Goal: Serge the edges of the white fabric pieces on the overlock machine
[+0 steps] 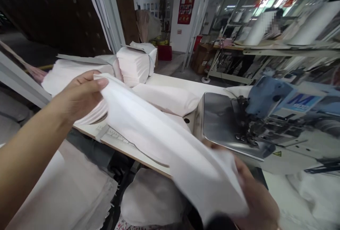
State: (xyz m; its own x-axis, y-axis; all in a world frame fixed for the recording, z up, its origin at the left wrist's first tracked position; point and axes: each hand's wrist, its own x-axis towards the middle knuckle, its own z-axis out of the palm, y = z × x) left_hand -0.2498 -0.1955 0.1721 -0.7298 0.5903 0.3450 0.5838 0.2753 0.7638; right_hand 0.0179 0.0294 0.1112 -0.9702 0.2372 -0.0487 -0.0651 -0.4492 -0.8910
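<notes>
The left hand (79, 95), at 9 o'clock in the view, pinches the upper end of a white fabric piece (159, 134) between thumb and curled fingers. The fabric runs as a long band from there down toward 5 o'clock, held off the table (124, 149). There the right hand (255, 201) grips its lower end. The cloth drapes over that hand and hides most of its fingers, and the picture is blurred there.

At 3 o'clock stands a blue-grey industrial sewing machine (268, 99), with its metal bed plate (220, 120) just beyond the right hand. A printed ruler strip (117, 137) lies along the table's near edge, under the held fabric. A folded white piece (167, 99) rests on the table behind the band. At 11 o'clock a tied bundle of cut white pieces (135, 63) stands beside a lower white stack (69, 72). More white cloth (151, 194) lies heaped below the table edge at 6 o'clock.
</notes>
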